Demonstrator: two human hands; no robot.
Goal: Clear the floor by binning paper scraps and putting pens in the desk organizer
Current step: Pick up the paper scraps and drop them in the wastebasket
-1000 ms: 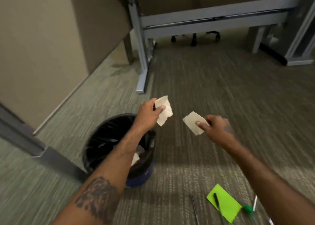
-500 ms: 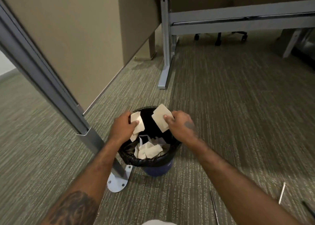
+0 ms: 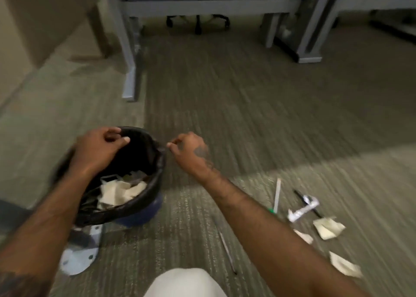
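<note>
Our left hand [image 3: 99, 148] and right hand [image 3: 188, 149] held nothing over the bin [image 3: 135, 204]. Paper scraps [image 3: 119, 192] lay inside it. More scraps [image 3: 328, 228] and pens [image 3: 276, 195] waited on the floor [image 3: 247, 116].

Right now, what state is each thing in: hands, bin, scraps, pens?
Left hand: empty, fingers loosely curled, over the bin.
Right hand: empty, fingers curled, just right of the bin's rim.
Bin: upright, black liner, partly filled with paper.
Binned scraps: lying inside the bin.
Floor scraps: several on the carpet at the right.
White pen: on the carpet.
Black pen: on the carpet, under crumpled white paper.
Thin pen: on the carpet.
</note>
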